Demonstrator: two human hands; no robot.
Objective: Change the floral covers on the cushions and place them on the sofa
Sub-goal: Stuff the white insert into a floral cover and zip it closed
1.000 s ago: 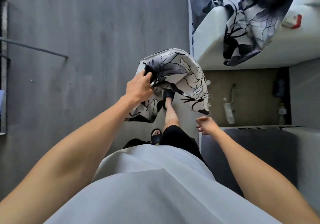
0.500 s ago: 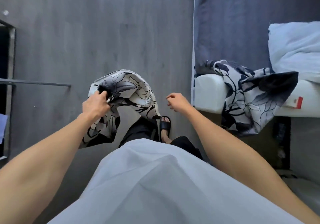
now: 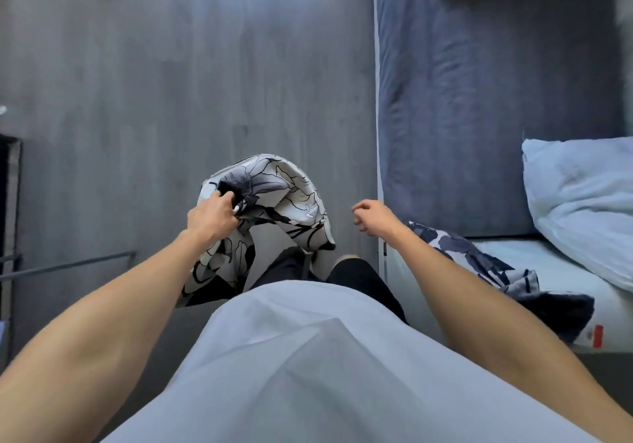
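Your left hand (image 3: pixel 210 216) grips the floral cover (image 3: pixel 274 202); your empty, loosely curled right hand (image 3: pixel 371 218) sits at its three o'clock, nearer the bare cushion (image 3: pixel 582 202).

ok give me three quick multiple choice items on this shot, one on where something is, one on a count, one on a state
1. Where does the second black-and-white floral cover lie?
A. draped on the white cushion at right
B. flat on the grey floor
C. over the person's shoulder

2. How many floral covers show?
A. one
B. two
C. four

3. What is the left hand doing?
A. hanging free
B. pressing flat on the floor
C. holding a black-and-white floral cover in its grip

Answers: 1 A, it lies draped over the white cushion. 2 B, one is held and one draped. 3 C, its fingers curl into the bunched cloth, while the right hand holds nothing.
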